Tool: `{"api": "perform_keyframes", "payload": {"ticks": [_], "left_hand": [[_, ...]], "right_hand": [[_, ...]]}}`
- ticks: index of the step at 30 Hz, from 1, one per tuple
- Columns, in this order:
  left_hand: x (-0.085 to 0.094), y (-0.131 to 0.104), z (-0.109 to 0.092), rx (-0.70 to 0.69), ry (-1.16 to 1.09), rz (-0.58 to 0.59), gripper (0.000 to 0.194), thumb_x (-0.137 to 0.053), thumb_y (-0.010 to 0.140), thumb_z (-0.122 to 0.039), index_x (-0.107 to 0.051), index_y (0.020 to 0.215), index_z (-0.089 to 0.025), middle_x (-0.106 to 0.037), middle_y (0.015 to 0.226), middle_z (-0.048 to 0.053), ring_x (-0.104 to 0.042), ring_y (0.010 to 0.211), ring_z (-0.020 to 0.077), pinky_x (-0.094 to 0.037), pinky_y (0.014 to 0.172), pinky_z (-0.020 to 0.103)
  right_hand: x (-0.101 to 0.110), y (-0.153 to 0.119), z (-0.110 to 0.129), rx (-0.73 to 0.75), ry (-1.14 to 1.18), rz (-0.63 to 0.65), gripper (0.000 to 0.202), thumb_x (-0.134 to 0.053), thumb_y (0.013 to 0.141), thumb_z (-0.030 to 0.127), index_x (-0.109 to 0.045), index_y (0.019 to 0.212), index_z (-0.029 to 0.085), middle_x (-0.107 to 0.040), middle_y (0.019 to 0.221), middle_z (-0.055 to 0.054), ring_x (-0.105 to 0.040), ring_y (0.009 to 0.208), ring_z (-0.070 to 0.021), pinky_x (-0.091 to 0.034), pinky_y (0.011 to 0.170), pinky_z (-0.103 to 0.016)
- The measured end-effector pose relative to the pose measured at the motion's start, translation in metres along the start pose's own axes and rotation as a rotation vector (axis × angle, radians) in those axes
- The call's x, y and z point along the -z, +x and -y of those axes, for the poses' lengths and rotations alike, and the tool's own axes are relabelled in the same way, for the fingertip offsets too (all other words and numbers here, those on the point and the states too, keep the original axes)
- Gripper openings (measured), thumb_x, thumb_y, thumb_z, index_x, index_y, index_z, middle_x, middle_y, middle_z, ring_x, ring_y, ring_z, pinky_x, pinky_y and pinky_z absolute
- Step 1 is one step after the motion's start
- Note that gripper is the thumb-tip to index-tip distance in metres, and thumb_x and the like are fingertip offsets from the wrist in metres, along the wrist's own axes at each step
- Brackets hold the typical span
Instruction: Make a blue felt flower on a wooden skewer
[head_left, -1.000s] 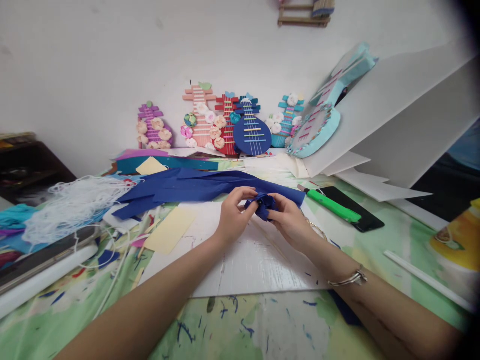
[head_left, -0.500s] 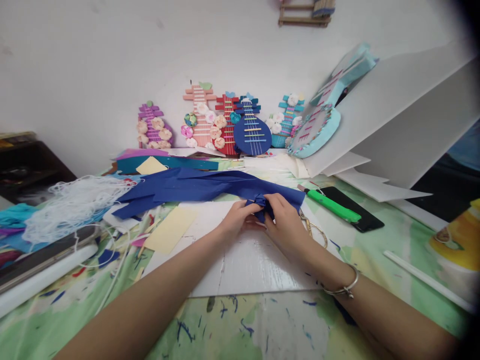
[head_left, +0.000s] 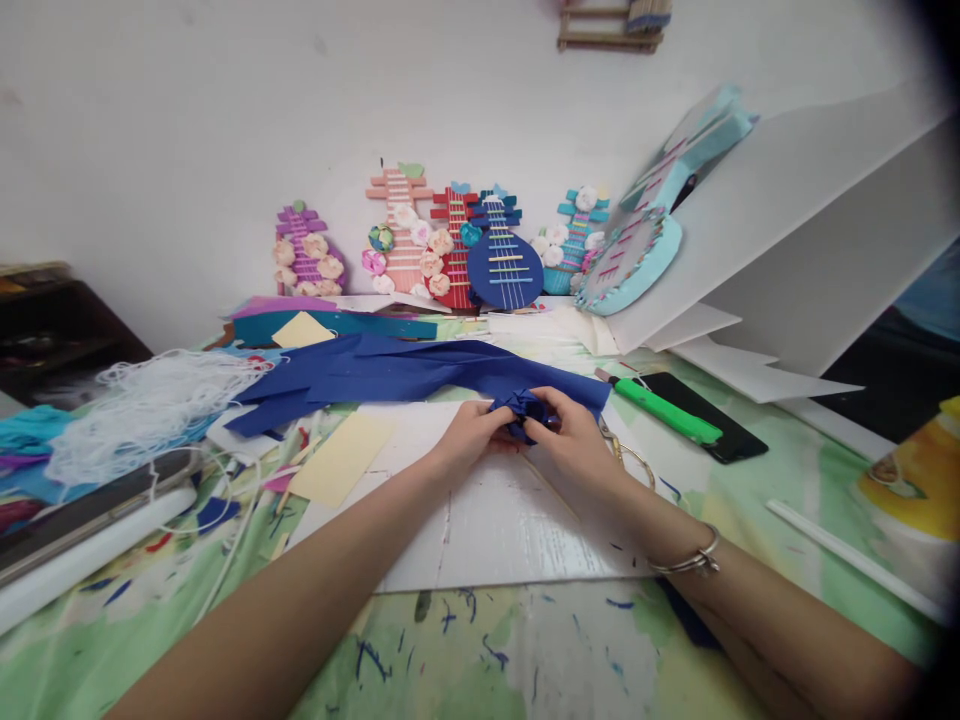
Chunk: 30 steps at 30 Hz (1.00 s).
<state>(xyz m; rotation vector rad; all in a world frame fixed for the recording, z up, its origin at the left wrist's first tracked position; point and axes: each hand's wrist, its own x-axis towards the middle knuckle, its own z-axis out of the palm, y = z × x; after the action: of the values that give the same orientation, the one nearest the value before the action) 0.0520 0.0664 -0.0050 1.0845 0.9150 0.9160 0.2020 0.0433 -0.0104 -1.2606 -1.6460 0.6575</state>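
Note:
A dark blue crumpled paper flower [head_left: 523, 412] is pinched between both my hands, above a white board [head_left: 480, 545]. My left hand [head_left: 474, 436] grips its left side with thumb and fingers, while my right hand [head_left: 576, 440] closes on its right side. Below the hands a thin pale stick [head_left: 553, 488] lies on the board. Just right of my right hand are gold-handled scissors [head_left: 634, 460], partly covered. Behind the hands stretches a long sheet of blue paper [head_left: 375, 368].
Lute-shaped crafts, one of them blue [head_left: 505, 270], stand along the wall. A green glue gun [head_left: 666, 410] rests by a black tablet-like slab [head_left: 739, 440]. White cord [head_left: 150, 400] is heaped at left near a phone [head_left: 82, 510]. A yellow container [head_left: 915, 490] stands right.
The blue flower has been turned and more of its folds show. My right fingers have shifted on it, and more of the thin stick beneath shows.

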Motion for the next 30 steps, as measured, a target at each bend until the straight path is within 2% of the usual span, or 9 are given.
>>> {"api": "perform_keyframes", "payload": {"ticks": [5,13,21,25,30], "left_hand": [[0.001,0.004,0.003,-0.004,0.035,0.05,0.019,-0.071,0.064,-0.021,-0.068,0.076,-0.007,-0.069,0.068,0.007,-0.067,0.062,0.0143,-0.052,0.064,0.023],[-0.001,0.003,0.003,-0.077,0.073,0.004,0.013,-0.06,0.056,-0.008,-0.067,0.067,-0.01,-0.065,0.063,0.002,-0.063,0.061,0.0119,-0.052,0.065,0.023],[-0.001,0.003,0.004,-0.043,0.013,0.012,0.015,-0.068,0.062,-0.018,-0.068,0.074,-0.009,-0.068,0.071,0.005,-0.065,0.069,0.0153,-0.056,0.069,0.03],[-0.003,0.002,0.003,-0.053,0.033,0.023,0.014,-0.066,0.06,-0.014,-0.067,0.073,-0.009,-0.068,0.072,0.005,-0.065,0.07,0.0154,-0.056,0.073,0.031],[-0.002,0.0,0.0,-0.161,0.249,0.01,0.015,-0.061,0.052,-0.006,-0.066,0.066,-0.01,-0.061,0.058,-0.002,-0.056,0.057,0.0096,-0.046,0.059,0.021]], "right_hand": [[0.002,0.006,-0.01,-0.06,0.104,-0.051,0.021,-0.056,0.078,0.032,-0.063,0.092,0.019,-0.068,0.091,-0.004,-0.061,0.083,-0.0186,-0.047,0.08,-0.034],[0.002,0.008,-0.014,-0.076,0.134,-0.062,0.023,-0.058,0.078,0.037,-0.064,0.09,0.018,-0.068,0.088,-0.004,-0.061,0.081,-0.0189,-0.048,0.08,-0.035],[0.002,0.005,-0.01,-0.055,0.126,-0.052,0.018,-0.058,0.078,0.033,-0.063,0.089,0.019,-0.068,0.088,-0.003,-0.061,0.081,-0.0179,-0.047,0.077,-0.032],[0.003,0.002,-0.003,-0.025,0.048,-0.038,0.016,-0.056,0.08,0.031,-0.062,0.091,0.02,-0.067,0.09,-0.002,-0.06,0.081,-0.0174,-0.045,0.074,-0.031],[0.004,0.0,0.001,0.027,-0.05,-0.034,0.016,-0.058,0.081,0.031,-0.063,0.092,0.02,-0.067,0.092,-0.003,-0.06,0.086,-0.0186,-0.044,0.078,-0.032]]}}
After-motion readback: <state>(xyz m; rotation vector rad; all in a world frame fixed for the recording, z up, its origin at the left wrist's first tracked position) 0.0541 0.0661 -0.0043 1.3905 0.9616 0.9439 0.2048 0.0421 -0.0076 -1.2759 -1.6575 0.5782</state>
